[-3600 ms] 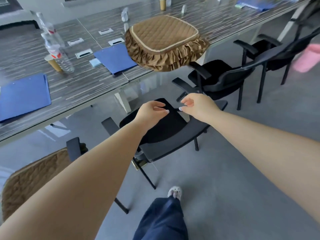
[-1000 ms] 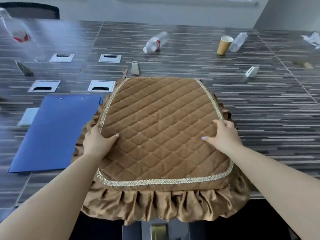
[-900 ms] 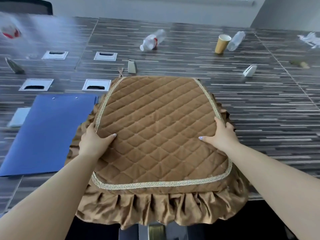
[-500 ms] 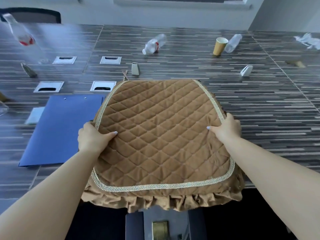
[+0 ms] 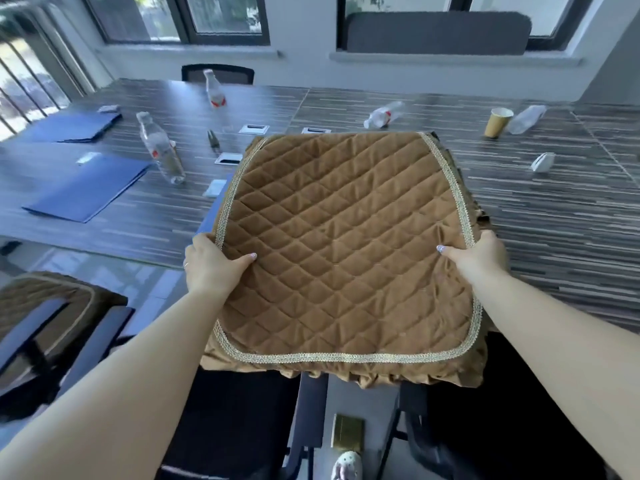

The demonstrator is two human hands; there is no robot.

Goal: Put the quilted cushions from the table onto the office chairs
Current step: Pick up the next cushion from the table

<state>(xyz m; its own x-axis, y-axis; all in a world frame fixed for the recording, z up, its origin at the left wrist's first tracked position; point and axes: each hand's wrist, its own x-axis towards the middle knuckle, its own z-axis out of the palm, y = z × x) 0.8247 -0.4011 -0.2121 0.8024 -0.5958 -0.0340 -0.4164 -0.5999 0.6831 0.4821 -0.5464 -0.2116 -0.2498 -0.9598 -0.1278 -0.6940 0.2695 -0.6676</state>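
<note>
A brown quilted cushion [image 5: 346, 244] with gold trim and a ruffled skirt is lifted off the striped table [image 5: 540, 216], tilted up toward me. My left hand [image 5: 211, 268] grips its left edge and my right hand [image 5: 481, 258] grips its right edge, thumbs on top. Below the cushion stand two black office chairs, one [image 5: 235, 417] under its left half and one [image 5: 502, 410] under its right. At the far left another chair [image 5: 52, 306] carries a cushion of the same kind.
On the table lie blue folders [image 5: 86, 188], upright and fallen water bottles [image 5: 161, 150], a paper cup [image 5: 497, 123], cable hatches and a small white holder [image 5: 542, 162]. A chair back shows behind the table. My slippered foot [image 5: 346, 465] stands between the two near chairs.
The cushion has come up off the table and toward me, still held by both hands. My view has risen, showing the windows and the chairs below.
</note>
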